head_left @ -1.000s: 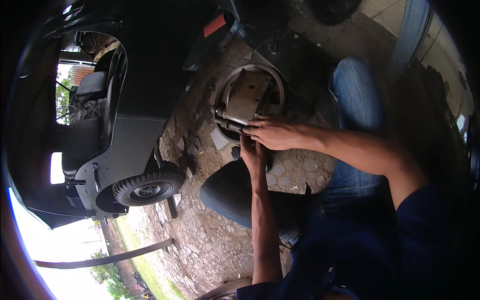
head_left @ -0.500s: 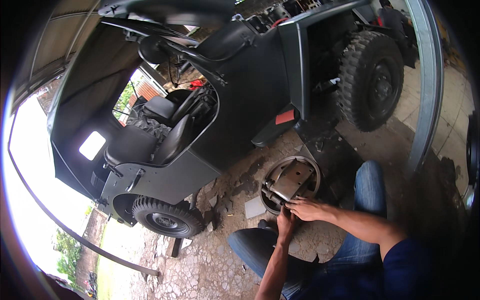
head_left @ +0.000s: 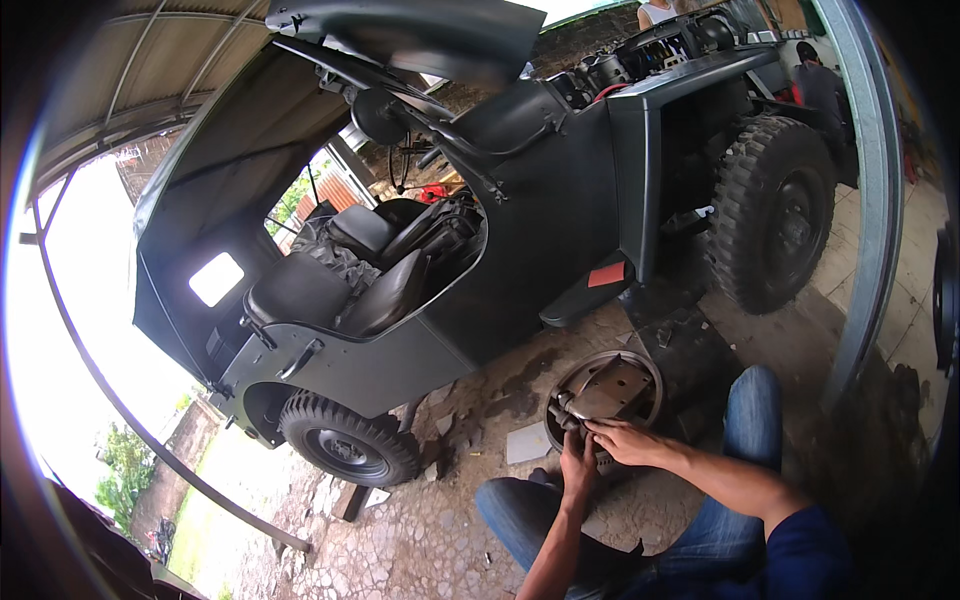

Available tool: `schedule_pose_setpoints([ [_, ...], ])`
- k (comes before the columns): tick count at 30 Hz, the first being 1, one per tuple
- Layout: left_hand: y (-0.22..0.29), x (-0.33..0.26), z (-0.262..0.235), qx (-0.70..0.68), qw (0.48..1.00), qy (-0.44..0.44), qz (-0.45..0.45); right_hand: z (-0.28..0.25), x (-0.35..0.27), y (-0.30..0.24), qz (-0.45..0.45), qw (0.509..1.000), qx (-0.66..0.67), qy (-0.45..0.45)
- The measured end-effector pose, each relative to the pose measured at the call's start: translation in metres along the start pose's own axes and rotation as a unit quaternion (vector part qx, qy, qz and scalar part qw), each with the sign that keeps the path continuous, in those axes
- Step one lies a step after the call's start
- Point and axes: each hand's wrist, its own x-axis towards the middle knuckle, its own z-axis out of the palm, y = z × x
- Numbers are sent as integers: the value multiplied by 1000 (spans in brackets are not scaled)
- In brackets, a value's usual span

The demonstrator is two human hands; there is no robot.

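Observation:
On the ground before my crossed legs lies a round, dish-shaped metal rim point(head_left: 652, 412). A flat metal plate with holes point(head_left: 618, 388) rests tilted in it, with a dark cylindrical fitting point(head_left: 565, 408) at its left end. My left hand point(head_left: 577, 460) is closed below that fitting, fingers curled together. From the right, my right hand point(head_left: 625, 442) comes against the plate's near edge, its fingers bent and almost touching the left hand. Whatever sits between the fingers is too small and covered to make out.
A dark green open-sided jeep point(head_left: 540, 230) stands ahead, with its front wheel point(head_left: 775, 215) at right and rear wheel point(head_left: 345, 440) at left. A metal post point(head_left: 868, 200) rises at right. A pale tile point(head_left: 527, 443) lies beside the rim. Another person point(head_left: 822, 90) is at far right.
The whole view has tilted upward and shifted, so the jeep and the rim appear lower and further right. Both hands stay together at the plate's near edge.

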Motion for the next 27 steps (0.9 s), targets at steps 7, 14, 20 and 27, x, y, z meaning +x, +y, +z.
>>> schedule_pose_setpoints([
  [7,166,98,-40,11,971,48,234,-79,65,-100,-201,945,-83,245],
  [14,277,102,-15,-45,953,10,299,-143,60,-142,-227,908,48,349],
  [20,263,87,5,79,932,54,349,-153,49,-135,-152,929,117,318],
  [27,223,50,28,-136,968,77,196,-134,43,-118,-175,939,-126,268],
])
